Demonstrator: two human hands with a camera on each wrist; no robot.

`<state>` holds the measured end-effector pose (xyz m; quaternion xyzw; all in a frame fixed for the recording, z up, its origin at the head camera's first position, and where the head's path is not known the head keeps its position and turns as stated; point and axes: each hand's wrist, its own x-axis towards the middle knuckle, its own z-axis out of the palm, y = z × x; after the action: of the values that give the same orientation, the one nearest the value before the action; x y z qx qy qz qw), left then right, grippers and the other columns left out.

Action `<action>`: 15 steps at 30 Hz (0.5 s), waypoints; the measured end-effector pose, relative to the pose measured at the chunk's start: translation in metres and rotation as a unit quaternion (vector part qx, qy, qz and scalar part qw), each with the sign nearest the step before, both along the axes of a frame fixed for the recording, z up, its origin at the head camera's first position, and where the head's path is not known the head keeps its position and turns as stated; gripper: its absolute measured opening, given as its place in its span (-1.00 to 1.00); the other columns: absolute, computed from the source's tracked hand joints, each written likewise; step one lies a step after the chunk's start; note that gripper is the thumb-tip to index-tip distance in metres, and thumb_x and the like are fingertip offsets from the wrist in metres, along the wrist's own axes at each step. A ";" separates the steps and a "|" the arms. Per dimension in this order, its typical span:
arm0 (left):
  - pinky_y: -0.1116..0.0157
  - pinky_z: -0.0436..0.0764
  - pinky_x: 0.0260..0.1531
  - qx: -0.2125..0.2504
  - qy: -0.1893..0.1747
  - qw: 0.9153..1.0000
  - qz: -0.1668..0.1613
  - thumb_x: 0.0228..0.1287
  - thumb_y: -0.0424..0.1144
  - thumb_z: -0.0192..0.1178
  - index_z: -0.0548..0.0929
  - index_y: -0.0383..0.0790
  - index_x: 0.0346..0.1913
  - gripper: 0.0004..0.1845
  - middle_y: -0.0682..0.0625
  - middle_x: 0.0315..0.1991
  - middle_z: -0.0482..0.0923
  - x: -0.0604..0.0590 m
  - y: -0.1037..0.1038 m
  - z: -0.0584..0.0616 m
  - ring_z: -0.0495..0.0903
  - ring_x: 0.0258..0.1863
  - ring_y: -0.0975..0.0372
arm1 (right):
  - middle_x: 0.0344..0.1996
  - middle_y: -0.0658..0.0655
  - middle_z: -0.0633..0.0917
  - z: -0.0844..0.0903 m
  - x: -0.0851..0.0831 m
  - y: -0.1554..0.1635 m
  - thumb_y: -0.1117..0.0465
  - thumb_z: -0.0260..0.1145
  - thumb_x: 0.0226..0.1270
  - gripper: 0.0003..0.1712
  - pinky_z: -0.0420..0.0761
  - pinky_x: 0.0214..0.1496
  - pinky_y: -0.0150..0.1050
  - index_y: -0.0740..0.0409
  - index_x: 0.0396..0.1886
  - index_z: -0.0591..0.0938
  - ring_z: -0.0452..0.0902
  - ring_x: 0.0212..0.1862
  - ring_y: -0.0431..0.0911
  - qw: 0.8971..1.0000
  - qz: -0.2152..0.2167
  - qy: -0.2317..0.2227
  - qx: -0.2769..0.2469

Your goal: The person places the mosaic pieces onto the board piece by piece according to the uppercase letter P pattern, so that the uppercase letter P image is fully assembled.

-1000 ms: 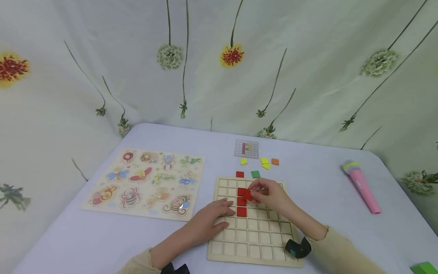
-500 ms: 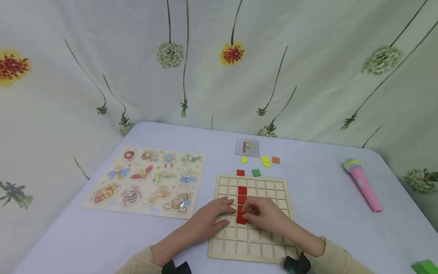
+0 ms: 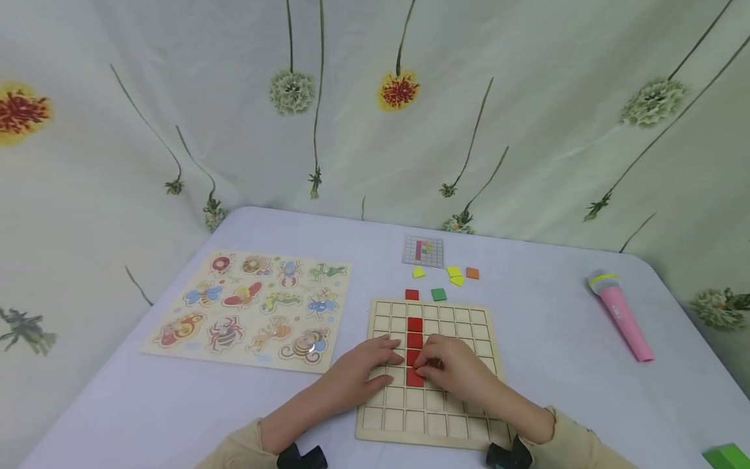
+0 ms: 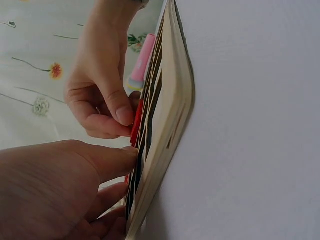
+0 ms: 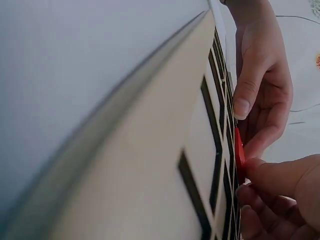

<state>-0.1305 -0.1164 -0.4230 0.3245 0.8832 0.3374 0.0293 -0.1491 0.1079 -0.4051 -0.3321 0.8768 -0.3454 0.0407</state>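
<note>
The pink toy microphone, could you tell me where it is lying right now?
In the head view the pink toy microphone lies on the table's right side, apart from the wooden grid board and both hands.

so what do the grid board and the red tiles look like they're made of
The grid board looks like pale unfinished wood, probably laser-cut plywood: matte tan face, dark edges round each cell, and a layered rim in the left wrist view. The red tiles look like painted wood or plastic: flat, uniformly coloured and thin; the pictures cannot settle which.
</note>
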 end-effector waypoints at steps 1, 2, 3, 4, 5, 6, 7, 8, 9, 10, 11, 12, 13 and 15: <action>0.12 0.23 0.25 -0.001 -0.002 1.000 -0.001 0.23 -0.34 0.23 0.61 -0.16 0.00 -0.73 -0.04 0.26 0.36 0.000 0.000 0.000 0.18 0.32 0.11 | -0.49 -0.25 0.55 0.001 -0.001 0.000 0.32 0.40 0.13 -0.91 0.53 -0.40 -0.39 0.03 -0.47 0.69 0.43 -0.44 -0.31 1.000 -0.005 -0.001 -0.003; 0.12 0.22 0.25 -0.001 -0.003 1.000 -0.001 0.23 -0.34 0.23 0.61 -0.16 0.01 -0.73 -0.04 0.26 0.36 0.000 0.000 0.000 0.18 0.32 0.11 | -0.48 -0.23 0.57 0.003 -0.003 0.001 0.32 0.41 0.13 -0.93 0.53 -0.41 -0.38 0.05 -0.46 0.70 0.44 -0.44 -0.29 1.000 -0.009 -0.008 -0.011; 0.12 0.22 0.26 -0.002 -0.006 1.000 -0.001 0.23 -0.33 0.23 0.60 -0.16 0.01 -0.72 -0.03 0.26 0.36 0.000 0.000 0.000 0.17 0.33 0.11 | -0.48 -0.21 0.59 0.005 -0.007 0.001 0.30 0.40 0.14 -0.95 0.54 -0.41 -0.37 0.06 -0.44 0.71 0.46 -0.45 -0.27 0.999 -0.014 -0.022 -0.021; 0.12 0.22 0.26 -0.003 -0.008 1.000 -0.001 0.24 -0.33 0.23 0.60 -0.15 0.02 -0.72 -0.03 0.27 0.35 -0.001 0.000 0.001 0.16 0.33 0.12 | -0.48 -0.17 0.61 0.009 -0.013 0.002 0.29 0.39 0.16 -0.99 0.55 -0.42 -0.34 0.10 -0.42 0.71 0.49 -0.45 -0.22 0.998 -0.020 -0.043 -0.038; 0.11 0.22 0.26 -0.005 -0.010 1.000 0.001 0.24 -0.33 0.23 0.60 -0.15 0.03 -0.71 -0.02 0.27 0.35 -0.001 0.000 0.001 0.16 0.33 0.12 | -0.46 -0.11 0.64 0.012 -0.021 0.004 0.28 0.38 0.18 -0.97 0.57 -0.41 -0.32 0.14 -0.39 0.71 0.51 -0.44 -0.17 0.995 -0.028 -0.070 -0.060; 0.11 0.21 0.26 -0.006 -0.011 1.000 0.002 0.24 -0.33 0.22 0.60 -0.14 0.03 -0.71 -0.02 0.27 0.34 -0.001 -0.001 0.001 0.16 0.33 0.12 | -0.45 -0.04 0.66 0.016 -0.030 0.005 0.27 0.36 0.20 -0.93 0.57 -0.41 -0.29 0.19 -0.35 0.70 0.53 -0.43 -0.11 0.991 -0.039 -0.097 -0.082; 0.11 0.21 0.26 -0.007 -0.013 1.000 0.004 0.24 -0.33 0.22 0.60 -0.14 0.03 -0.71 -0.01 0.27 0.34 -0.002 -0.001 0.001 0.15 0.33 0.13 | -0.42 0.04 0.67 0.019 -0.039 0.006 0.25 0.34 0.22 -0.88 0.57 -0.41 -0.27 0.23 -0.31 0.70 0.54 -0.41 -0.06 0.986 -0.054 -0.120 -0.100; 0.12 0.21 0.26 -0.008 -0.013 1.000 0.005 0.24 -0.32 0.22 0.60 -0.14 0.03 -0.71 -0.01 0.27 0.34 -0.002 -0.001 0.000 0.16 0.33 0.13 | -0.39 0.10 0.68 0.022 -0.050 0.006 0.25 0.33 0.24 -0.85 0.58 -0.40 -0.24 0.26 -0.26 0.69 0.55 -0.39 -0.01 0.981 -0.068 -0.140 -0.119; 0.12 0.21 0.26 -0.008 -0.013 1.000 0.005 0.24 -0.32 0.22 0.60 -0.14 0.03 -0.71 -0.01 0.27 0.34 -0.002 -0.001 0.000 0.16 0.33 0.13 | -0.34 0.14 0.68 0.023 -0.061 0.007 0.24 0.30 0.27 -0.81 0.57 -0.39 -0.23 0.29 -0.21 0.68 0.55 -0.36 0.03 0.975 -0.082 -0.156 -0.133; 0.12 0.21 0.26 -0.008 -0.014 1.000 0.005 0.24 -0.33 0.22 0.60 -0.14 0.03 -0.71 -0.01 0.27 0.34 -0.002 -0.002 0.000 0.16 0.33 0.13 | -0.30 0.18 0.67 0.023 -0.071 0.007 0.24 0.29 0.29 -0.77 0.57 -0.39 -0.21 0.31 -0.17 0.67 0.55 -0.33 0.06 0.971 -0.095 -0.165 -0.144; 0.12 0.21 0.26 -0.006 -0.015 1.000 0.005 0.24 -0.33 0.22 0.60 -0.15 0.03 -0.71 -0.01 0.27 0.34 -0.002 -0.002 0.000 0.16 0.33 0.13 | -0.25 0.20 0.67 0.023 -0.080 0.006 0.24 0.27 0.30 -0.75 0.57 -0.37 -0.20 0.32 -0.12 0.65 0.56 -0.29 0.07 0.969 -0.107 -0.168 -0.147; 0.12 0.21 0.26 -0.005 -0.015 1.000 0.003 0.24 -0.33 0.22 0.60 -0.15 0.03 -0.71 -0.01 0.27 0.35 -0.002 -0.001 -0.001 0.17 0.33 0.13 | -0.20 0.21 0.66 0.022 -0.088 0.005 0.24 0.26 0.31 -0.73 0.56 -0.36 -0.20 0.33 -0.09 0.64 0.56 -0.26 0.08 0.969 -0.116 -0.163 -0.142; 0.13 0.21 0.26 -0.003 -0.015 1.000 0.002 0.24 -0.34 0.22 0.60 -0.15 0.03 -0.71 -0.01 0.27 0.35 -0.002 -0.001 -0.001 0.17 0.33 0.13 | -0.17 0.21 0.65 0.020 -0.094 0.004 0.25 0.24 0.32 -0.72 0.57 -0.34 -0.19 0.34 -0.06 0.63 0.56 -0.23 0.07 0.972 -0.121 -0.154 -0.132; 0.13 0.21 0.26 0.000 -0.015 1.000 -0.002 0.24 -0.34 0.22 0.60 -0.15 0.03 -0.71 -0.01 0.27 0.35 -0.001 0.000 -0.002 0.17 0.33 0.13 | -0.14 0.20 0.64 0.015 -0.105 0.002 0.25 0.22 0.34 -0.71 0.58 -0.31 -0.19 0.34 -0.04 0.62 0.56 -0.21 0.05 0.978 -0.129 -0.132 -0.096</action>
<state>-0.1319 -0.1163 -0.4253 0.3213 0.8819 0.3422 0.0435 -0.2539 0.1101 -0.3903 -0.1700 0.8620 -0.4710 0.0790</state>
